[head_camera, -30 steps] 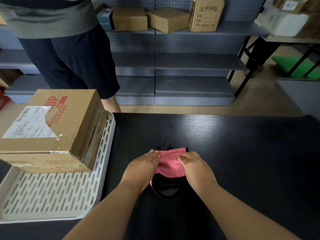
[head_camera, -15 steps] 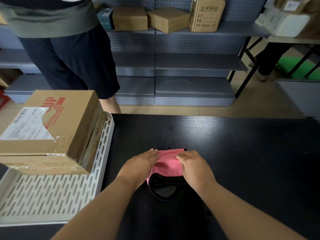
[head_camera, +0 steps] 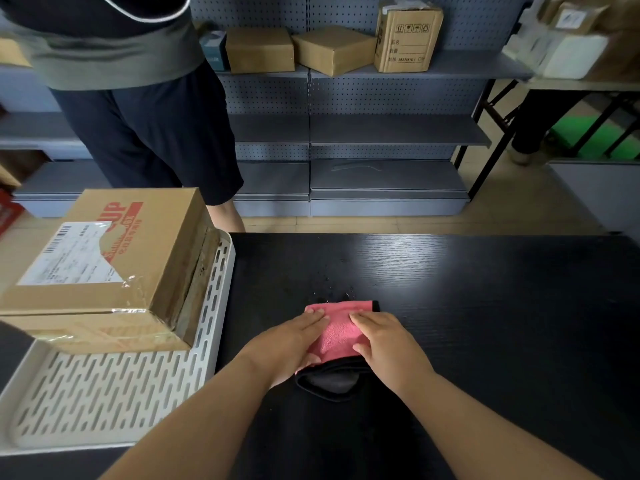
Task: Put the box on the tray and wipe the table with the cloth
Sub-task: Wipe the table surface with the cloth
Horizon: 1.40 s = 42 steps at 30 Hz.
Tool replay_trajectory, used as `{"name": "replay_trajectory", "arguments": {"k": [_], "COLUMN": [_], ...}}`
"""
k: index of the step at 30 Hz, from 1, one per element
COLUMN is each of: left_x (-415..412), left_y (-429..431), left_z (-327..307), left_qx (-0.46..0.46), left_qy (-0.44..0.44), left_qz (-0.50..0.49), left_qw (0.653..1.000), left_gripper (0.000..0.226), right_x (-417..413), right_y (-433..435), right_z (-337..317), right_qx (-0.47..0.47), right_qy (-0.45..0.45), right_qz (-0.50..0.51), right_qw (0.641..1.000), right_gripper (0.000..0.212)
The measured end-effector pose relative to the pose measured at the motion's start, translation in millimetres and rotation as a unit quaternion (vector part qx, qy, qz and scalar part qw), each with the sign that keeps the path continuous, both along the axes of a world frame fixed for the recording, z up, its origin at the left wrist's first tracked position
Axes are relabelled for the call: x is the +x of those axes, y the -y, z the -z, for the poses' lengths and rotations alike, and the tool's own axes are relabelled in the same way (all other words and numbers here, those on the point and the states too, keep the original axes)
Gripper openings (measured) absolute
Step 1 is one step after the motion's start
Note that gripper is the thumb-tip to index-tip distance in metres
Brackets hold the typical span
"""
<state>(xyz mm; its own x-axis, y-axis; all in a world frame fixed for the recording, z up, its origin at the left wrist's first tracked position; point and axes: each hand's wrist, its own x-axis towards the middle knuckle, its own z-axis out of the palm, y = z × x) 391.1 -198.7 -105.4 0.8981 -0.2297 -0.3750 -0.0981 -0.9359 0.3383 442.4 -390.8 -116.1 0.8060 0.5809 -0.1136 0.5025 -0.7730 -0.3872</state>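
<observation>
Desk [head_camera: 485,306]: black with a wood grain, filling the right and centre of the view.
Cloth [head_camera: 337,332]: pink with a black edge, folded, lying flat on the desk near the front; a dark part of it bulges out on the near side, between the wrists.
Left hand [head_camera: 287,344]: flat, palm down, fingers stretched along the left side of the cloth, pressing on it rather than clasping it.
Right hand [head_camera: 386,344]: flat, palm down on the right side of the cloth, fingers loosely spread, thumb on the pink face; it presses without clasping.
Droplets [head_camera: 329,289]: small wet specks on the desk just beyond the far edge of the cloth.
Tray [head_camera: 104,393]: white, slotted, at the left end of the desk.
Box [head_camera: 104,268]: brown cardboard with a shipping label and red print, resting on the far half of the tray.
Person [head_camera: 138,98]: stands beyond the desk at the left, in dark shorts.
Shelves [head_camera: 381,133]: grey, behind the desk, with several cartons on the top level.
</observation>
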Motion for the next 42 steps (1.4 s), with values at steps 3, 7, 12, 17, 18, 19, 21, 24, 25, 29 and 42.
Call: {"name": "replay_trajectory", "arguments": {"k": [3,7,12,17,18,19,21,24,25,29,42], "left_x": [0,2,17,28,30,32,34,33,33,35,39], "left_y": [6,12,7,6,6,6,5,3,2,3,8], "left_z": [0,1,7,10,10,9,5,-1,-2,4,10], "left_qx": [0.016,0.032,0.055,0.070,0.071,0.071,0.061,0.030,0.022,0.029,0.047], "left_qy": [0.017,0.033,0.042,0.046,0.045,0.043,0.034,0.020,0.019,0.018,0.015], "left_qz": [-0.014,-0.047,-0.044,-0.051,-0.054,-0.054,-0.050,-0.045,-0.042,-0.030,-0.058], "left_qw": [1.000,0.998,0.997,0.995,0.995,0.995,0.996,0.998,0.999,0.999,0.997], "left_gripper": [0.063,0.058,0.057,0.057,0.057,0.057,0.058,0.059,0.060,0.064,0.060], "right_x": [1,7,17,29,31,32,30,22,19,24,40], "right_y": [-3,-6,-12,-17,-19,-20,-22,-21,-21,-19,-24], "right_z": [8,8,5,-1,-3,-5,-7,1,3,6,4], "right_qx": [0.008,0.017,0.028,0.002,-0.003,-0.005,0.003,0.004,-0.007,-0.061,-0.074], "right_qy": [0.030,0.035,0.037,0.036,0.038,0.043,0.069,0.089,0.079,-0.027,-0.086], "right_qz": [0.037,0.073,0.074,0.063,0.058,0.052,0.035,0.006,-0.002,-0.010,0.002], "right_qw": [0.999,0.997,0.996,0.997,0.998,0.998,0.997,0.996,0.997,0.998,0.994], "right_gripper": [0.037,0.026,0.036,0.045,0.047,0.048,0.048,0.046,0.048,0.053,0.051]}}
